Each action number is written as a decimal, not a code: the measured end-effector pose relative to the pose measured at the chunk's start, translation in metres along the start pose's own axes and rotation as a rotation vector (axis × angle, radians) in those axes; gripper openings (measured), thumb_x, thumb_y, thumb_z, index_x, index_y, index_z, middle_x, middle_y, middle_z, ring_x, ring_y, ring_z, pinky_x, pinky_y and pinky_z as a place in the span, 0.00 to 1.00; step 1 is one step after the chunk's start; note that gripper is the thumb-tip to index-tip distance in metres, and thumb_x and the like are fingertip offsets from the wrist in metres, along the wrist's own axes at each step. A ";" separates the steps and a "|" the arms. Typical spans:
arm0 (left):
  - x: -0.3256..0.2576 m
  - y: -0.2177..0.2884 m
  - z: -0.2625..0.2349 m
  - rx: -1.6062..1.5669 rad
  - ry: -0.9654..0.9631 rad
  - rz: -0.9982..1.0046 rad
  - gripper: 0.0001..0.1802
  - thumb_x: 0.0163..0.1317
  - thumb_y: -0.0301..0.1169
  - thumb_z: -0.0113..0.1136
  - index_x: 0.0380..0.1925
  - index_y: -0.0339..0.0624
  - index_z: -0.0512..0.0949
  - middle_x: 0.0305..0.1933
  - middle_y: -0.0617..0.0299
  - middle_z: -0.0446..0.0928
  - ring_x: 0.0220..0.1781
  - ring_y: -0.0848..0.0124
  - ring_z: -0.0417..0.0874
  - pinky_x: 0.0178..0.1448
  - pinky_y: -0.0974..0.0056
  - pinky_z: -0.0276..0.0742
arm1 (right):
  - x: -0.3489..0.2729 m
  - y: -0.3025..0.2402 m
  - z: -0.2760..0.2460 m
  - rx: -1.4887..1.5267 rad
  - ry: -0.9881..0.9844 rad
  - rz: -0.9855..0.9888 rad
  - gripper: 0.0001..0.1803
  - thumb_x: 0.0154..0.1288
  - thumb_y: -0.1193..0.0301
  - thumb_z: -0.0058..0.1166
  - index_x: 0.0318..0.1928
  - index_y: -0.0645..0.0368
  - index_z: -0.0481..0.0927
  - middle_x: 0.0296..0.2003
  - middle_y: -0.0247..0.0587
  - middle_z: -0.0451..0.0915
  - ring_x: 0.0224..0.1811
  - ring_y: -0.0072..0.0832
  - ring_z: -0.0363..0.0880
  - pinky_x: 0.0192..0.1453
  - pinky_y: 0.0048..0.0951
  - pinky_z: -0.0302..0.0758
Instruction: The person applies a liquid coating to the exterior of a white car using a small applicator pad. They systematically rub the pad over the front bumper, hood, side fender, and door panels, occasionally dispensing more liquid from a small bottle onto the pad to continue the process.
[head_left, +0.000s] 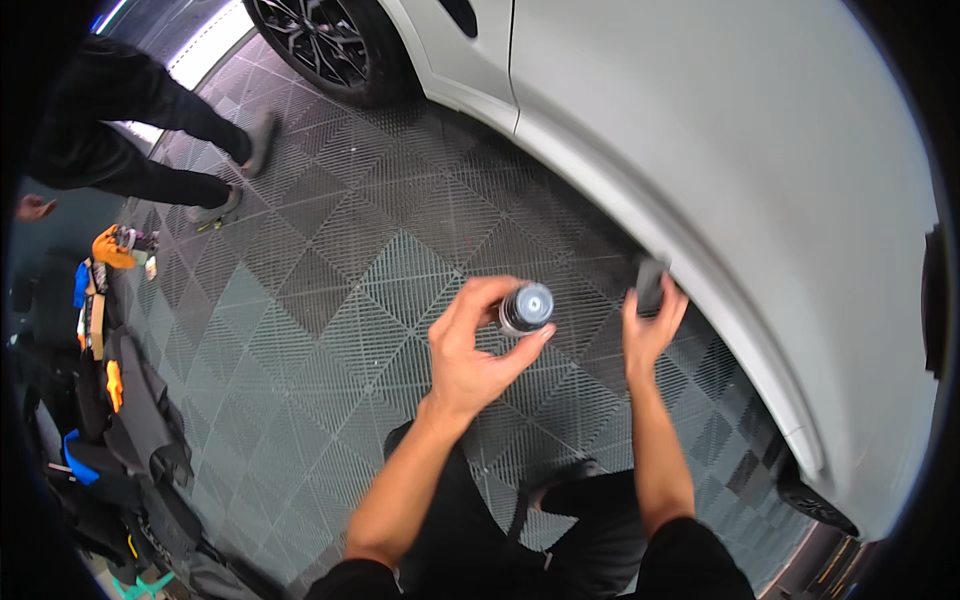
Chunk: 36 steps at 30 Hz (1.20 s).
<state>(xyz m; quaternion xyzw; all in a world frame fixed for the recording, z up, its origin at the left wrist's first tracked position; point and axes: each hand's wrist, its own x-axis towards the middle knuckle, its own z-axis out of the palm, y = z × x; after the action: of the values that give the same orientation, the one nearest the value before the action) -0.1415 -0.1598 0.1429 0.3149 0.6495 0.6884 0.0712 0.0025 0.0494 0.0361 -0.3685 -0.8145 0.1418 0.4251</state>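
My left hand (468,345) is closed round a small bottle (528,307) with a dark body and a pale bluish-grey cap that faces up. It is held over the floor, in front of my knees. Farther right, my right hand (652,325) grips a dark grey block (651,286), somewhat blurred, that looks like an applicator pad. The block is beside the lower sill of a white car (690,170); whether it touches the sill I cannot tell.
A dark car wheel (325,45) is at the top left, another (815,500) at the lower right. A person in black trousers (150,110) stands at the upper left. Bags and loose items (130,400) line the left side. Ribbed grey tiles (330,320) cover the floor.
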 end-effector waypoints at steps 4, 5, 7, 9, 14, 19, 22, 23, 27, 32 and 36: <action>-0.016 -0.041 0.019 -0.179 0.133 0.043 0.26 0.45 0.22 0.75 0.45 0.32 0.74 0.42 0.51 0.79 0.41 0.67 0.85 0.43 0.66 0.84 | 0.026 0.017 0.144 -0.181 0.340 -0.070 0.33 0.43 0.60 0.69 0.54 0.52 0.77 0.43 0.42 0.73 0.50 0.42 0.72 0.49 0.45 0.68; -0.018 -0.054 0.022 -0.197 0.110 0.096 0.26 0.45 0.21 0.74 0.45 0.32 0.74 0.43 0.51 0.79 0.41 0.67 0.85 0.43 0.67 0.84 | 0.030 0.012 0.173 -0.249 0.378 -0.033 0.33 0.43 0.58 0.69 0.53 0.50 0.77 0.43 0.41 0.72 0.49 0.40 0.72 0.48 0.45 0.66; -0.016 -0.076 0.015 -0.106 -0.083 0.177 0.31 0.46 0.17 0.72 0.50 0.31 0.67 0.48 0.46 0.78 0.48 0.63 0.84 0.50 0.65 0.82 | 0.035 0.002 0.218 -0.301 0.438 0.031 0.34 0.41 0.58 0.69 0.53 0.50 0.76 0.42 0.40 0.71 0.48 0.40 0.71 0.47 0.45 0.64; -0.013 -0.098 0.011 -0.054 -0.108 0.230 0.30 0.45 0.18 0.73 0.48 0.30 0.68 0.47 0.45 0.78 0.47 0.63 0.84 0.47 0.66 0.83 | 0.042 -0.012 0.251 -0.288 0.504 0.081 0.34 0.41 0.59 0.69 0.53 0.51 0.75 0.42 0.41 0.70 0.48 0.40 0.70 0.47 0.45 0.63; -0.007 -0.129 -0.008 -0.070 -0.050 0.296 0.31 0.45 0.18 0.73 0.49 0.31 0.68 0.47 0.44 0.78 0.47 0.60 0.84 0.47 0.63 0.84 | 0.054 -0.052 0.300 -0.208 0.573 0.164 0.37 0.44 0.61 0.69 0.55 0.56 0.69 0.43 0.42 0.69 0.51 0.41 0.68 0.48 0.43 0.61; 0.007 -0.141 -0.022 -0.090 0.036 0.307 0.32 0.47 0.20 0.71 0.51 0.33 0.64 0.45 0.41 0.77 0.47 0.55 0.83 0.54 0.54 0.80 | 0.066 -0.081 0.336 -0.157 0.482 0.115 0.33 0.48 0.63 0.67 0.55 0.54 0.69 0.45 0.42 0.70 0.52 0.39 0.66 0.50 0.43 0.59; 0.008 -0.148 -0.013 -0.140 0.056 0.274 0.30 0.50 0.23 0.70 0.50 0.34 0.63 0.45 0.43 0.76 0.48 0.55 0.83 0.53 0.53 0.80 | 0.072 -0.082 0.335 -0.202 0.404 0.040 0.32 0.45 0.65 0.66 0.53 0.52 0.70 0.45 0.40 0.71 0.51 0.37 0.67 0.50 0.44 0.59; 0.008 -0.149 -0.008 -0.145 0.037 0.270 0.30 0.50 0.22 0.70 0.51 0.34 0.63 0.45 0.43 0.77 0.48 0.55 0.83 0.53 0.54 0.81 | 0.072 -0.078 0.333 -0.222 0.374 0.031 0.32 0.45 0.64 0.66 0.53 0.53 0.70 0.46 0.40 0.70 0.52 0.37 0.67 0.51 0.43 0.59; 0.001 -0.152 0.015 -0.197 0.003 0.212 0.31 0.47 0.20 0.70 0.50 0.35 0.66 0.46 0.45 0.77 0.48 0.54 0.82 0.52 0.55 0.80 | 0.060 -0.034 0.285 -0.161 0.387 0.036 0.31 0.44 0.66 0.66 0.52 0.53 0.72 0.47 0.42 0.70 0.53 0.39 0.67 0.52 0.43 0.59; -0.010 -0.150 0.043 -0.176 -0.021 0.202 0.29 0.51 0.18 0.67 0.52 0.33 0.64 0.47 0.45 0.75 0.49 0.53 0.82 0.54 0.54 0.80 | 0.027 0.050 0.172 -0.324 0.502 0.133 0.33 0.42 0.64 0.67 0.53 0.55 0.73 0.48 0.45 0.69 0.53 0.40 0.67 0.52 0.43 0.59; -0.024 -0.132 0.071 -0.135 -0.077 0.209 0.26 0.54 0.17 0.64 0.52 0.33 0.63 0.48 0.44 0.75 0.49 0.53 0.82 0.53 0.55 0.81 | 0.004 0.122 0.080 -0.427 0.575 0.201 0.34 0.44 0.62 0.64 0.55 0.56 0.73 0.48 0.44 0.70 0.51 0.39 0.68 0.51 0.43 0.60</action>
<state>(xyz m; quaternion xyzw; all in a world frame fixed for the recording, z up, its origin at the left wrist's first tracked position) -0.1257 -0.0925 0.0080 0.4015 0.5623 0.7216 0.0448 -0.0044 0.1429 -0.0758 -0.5519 -0.6328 -0.0998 0.5339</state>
